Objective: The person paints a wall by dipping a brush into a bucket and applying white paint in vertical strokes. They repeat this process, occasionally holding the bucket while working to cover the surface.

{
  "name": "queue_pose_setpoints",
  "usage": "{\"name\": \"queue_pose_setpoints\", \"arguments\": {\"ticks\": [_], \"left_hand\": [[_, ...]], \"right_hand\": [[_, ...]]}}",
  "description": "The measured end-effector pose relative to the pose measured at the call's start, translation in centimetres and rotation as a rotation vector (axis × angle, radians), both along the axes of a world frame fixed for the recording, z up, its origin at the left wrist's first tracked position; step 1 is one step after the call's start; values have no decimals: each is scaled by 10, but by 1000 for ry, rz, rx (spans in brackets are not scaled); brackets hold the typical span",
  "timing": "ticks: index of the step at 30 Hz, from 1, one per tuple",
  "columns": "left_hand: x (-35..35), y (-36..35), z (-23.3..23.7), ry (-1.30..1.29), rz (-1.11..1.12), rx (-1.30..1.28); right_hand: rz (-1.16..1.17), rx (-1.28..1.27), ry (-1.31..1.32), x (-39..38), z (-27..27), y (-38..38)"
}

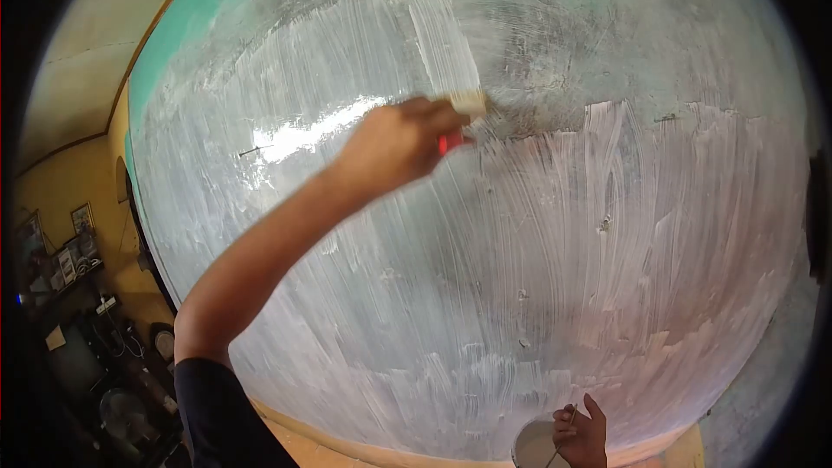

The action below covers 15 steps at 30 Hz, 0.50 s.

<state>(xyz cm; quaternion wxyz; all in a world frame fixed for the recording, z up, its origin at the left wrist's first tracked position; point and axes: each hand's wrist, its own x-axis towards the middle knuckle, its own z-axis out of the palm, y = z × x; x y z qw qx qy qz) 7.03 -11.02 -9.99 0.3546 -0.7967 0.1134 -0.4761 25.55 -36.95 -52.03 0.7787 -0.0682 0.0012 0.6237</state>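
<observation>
The left hand [394, 143] is raised in front of the wall [416, 251], its fingers [438, 113] closed around the red-handled brush [469, 104], whose bristles sit at the lower end of a vertical white paint stroke [442, 35]. The right hand [587, 438] is positioned low, thumb up and fingers curled around a thin handle [574, 414], just beside the bucket [515, 446] of pale paint. Streaked white paint covers most of the wall, with a grey patch [555, 43] above the brush.

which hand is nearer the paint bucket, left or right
Right. The right hand is at the bucket, overlapping its right side in view; the left hand is far above, up at the wall with a brush.
</observation>
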Motion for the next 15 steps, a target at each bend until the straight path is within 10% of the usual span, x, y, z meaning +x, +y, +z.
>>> {"name": "queue_pose_setpoints", "arguments": {"ticks": [8,15], "left_hand": [[-18,-8,44,141,58,-546],[-28,30,174,-376,-37,-85]], "right_hand": [[-12,-9,-12,-3,-4,7],[-6,-70,-11,-3,-7,14]]}}
